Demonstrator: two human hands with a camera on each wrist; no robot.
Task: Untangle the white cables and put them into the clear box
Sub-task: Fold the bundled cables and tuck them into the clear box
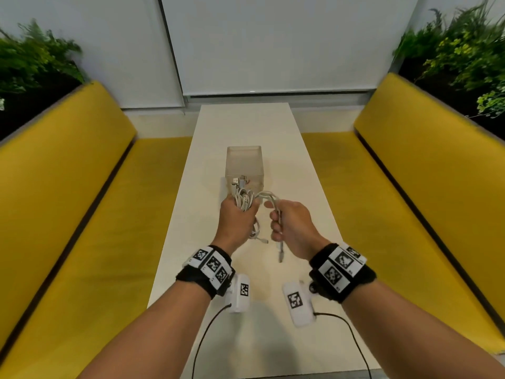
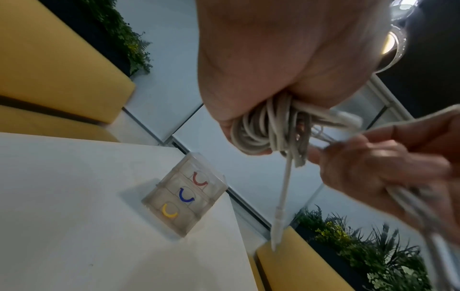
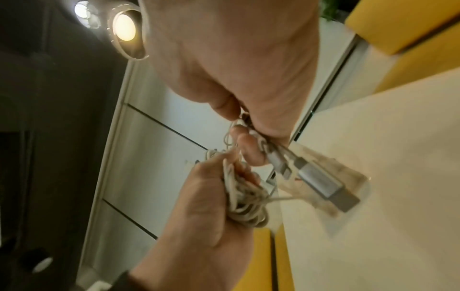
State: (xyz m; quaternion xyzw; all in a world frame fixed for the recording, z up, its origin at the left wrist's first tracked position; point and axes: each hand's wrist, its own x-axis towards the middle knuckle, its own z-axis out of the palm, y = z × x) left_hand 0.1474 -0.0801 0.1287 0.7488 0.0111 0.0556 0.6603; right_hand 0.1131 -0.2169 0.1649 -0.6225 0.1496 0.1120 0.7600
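My left hand (image 1: 237,218) grips a tangled bundle of white cables (image 1: 244,201) above the white table (image 1: 246,269), plugs sticking up past the fingers. The same bundle (image 2: 268,130) fills my left palm in the left wrist view. My right hand (image 1: 290,224) holds one white cable (image 1: 269,196) that loops out of the bundle; its silver plug (image 1: 281,254) hangs below the fist. That plug (image 3: 321,181) shows close up in the right wrist view. The clear box (image 1: 244,164) stands on the table just beyond both hands; the box (image 2: 185,194) has coloured arcs on its side.
Yellow benches (image 1: 82,214) run along both sides of the narrow table, with green plants (image 1: 464,56) behind their backs. A white blind (image 1: 273,45) covers the far wall. Black wires trail from my wrist cameras over the table's near edge.
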